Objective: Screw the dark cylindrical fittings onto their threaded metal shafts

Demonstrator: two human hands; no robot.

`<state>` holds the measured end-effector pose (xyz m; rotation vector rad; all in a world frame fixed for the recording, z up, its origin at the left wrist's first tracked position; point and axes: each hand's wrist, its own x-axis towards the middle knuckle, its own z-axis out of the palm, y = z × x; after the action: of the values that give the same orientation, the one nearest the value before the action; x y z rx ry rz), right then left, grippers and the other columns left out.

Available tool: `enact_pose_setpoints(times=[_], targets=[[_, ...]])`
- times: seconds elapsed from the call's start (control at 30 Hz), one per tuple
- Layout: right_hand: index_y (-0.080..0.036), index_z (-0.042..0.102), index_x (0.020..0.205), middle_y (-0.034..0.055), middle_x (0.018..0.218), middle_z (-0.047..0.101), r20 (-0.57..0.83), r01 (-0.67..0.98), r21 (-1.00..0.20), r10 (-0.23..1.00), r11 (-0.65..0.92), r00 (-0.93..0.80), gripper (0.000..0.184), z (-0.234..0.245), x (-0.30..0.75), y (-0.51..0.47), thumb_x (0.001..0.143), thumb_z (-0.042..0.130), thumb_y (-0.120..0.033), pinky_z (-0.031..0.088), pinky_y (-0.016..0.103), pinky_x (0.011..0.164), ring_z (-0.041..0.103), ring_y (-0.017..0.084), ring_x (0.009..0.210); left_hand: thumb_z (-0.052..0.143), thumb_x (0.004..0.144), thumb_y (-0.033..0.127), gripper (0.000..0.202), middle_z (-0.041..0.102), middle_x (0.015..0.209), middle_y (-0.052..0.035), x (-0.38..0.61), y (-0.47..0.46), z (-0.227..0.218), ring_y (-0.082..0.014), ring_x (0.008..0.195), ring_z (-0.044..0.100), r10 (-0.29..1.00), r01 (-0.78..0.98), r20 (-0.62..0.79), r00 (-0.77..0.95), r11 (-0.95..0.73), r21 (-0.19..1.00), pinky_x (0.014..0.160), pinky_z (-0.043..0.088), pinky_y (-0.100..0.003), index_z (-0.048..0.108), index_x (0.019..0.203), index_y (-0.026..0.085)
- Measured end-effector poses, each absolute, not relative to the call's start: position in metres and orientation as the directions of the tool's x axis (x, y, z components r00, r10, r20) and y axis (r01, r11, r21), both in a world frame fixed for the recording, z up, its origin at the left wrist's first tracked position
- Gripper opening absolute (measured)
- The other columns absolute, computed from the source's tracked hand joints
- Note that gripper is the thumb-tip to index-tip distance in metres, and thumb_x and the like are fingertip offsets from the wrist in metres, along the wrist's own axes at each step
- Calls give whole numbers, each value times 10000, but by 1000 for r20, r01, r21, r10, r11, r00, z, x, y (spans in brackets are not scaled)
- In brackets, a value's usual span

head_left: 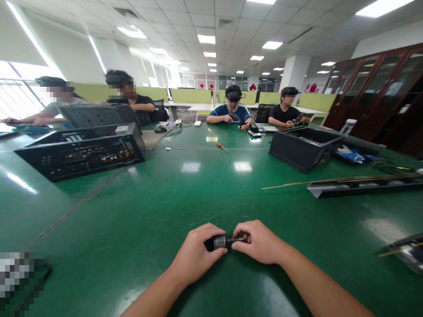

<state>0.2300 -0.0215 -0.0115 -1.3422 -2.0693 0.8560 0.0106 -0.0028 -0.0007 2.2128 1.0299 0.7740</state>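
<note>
Head view: tool (220,241), dark, grey-banded, set crosswise between hands, over green table (158,207); contact with table unclear. Left hand (201,247): closed round thick end, fingers on far side, thumb on near side, band showing between. Right hand (259,241): fingertips pinching narrow end. Ribbed neck bare between hands.

At bottom centre, the left hand (200,248) and left forearm (157,293) are bare; toward lower right, the right hand (257,242) and tapering right forearm (319,281) are too.
</note>
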Motion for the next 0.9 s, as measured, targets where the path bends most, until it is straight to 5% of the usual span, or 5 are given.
enact_pose_setpoints(times=[0.9], targets=[[-179,679,879,-22,686,627,65,572,-766,920,294,-386,110,-10,231,-20,801,673,-257,374,203,555,552,111,610,727,719,117,275,703,922,-10,10,-3,2,-186,871,642,801,480,255,542,-544,689,808,488,-303,709,965,238]])
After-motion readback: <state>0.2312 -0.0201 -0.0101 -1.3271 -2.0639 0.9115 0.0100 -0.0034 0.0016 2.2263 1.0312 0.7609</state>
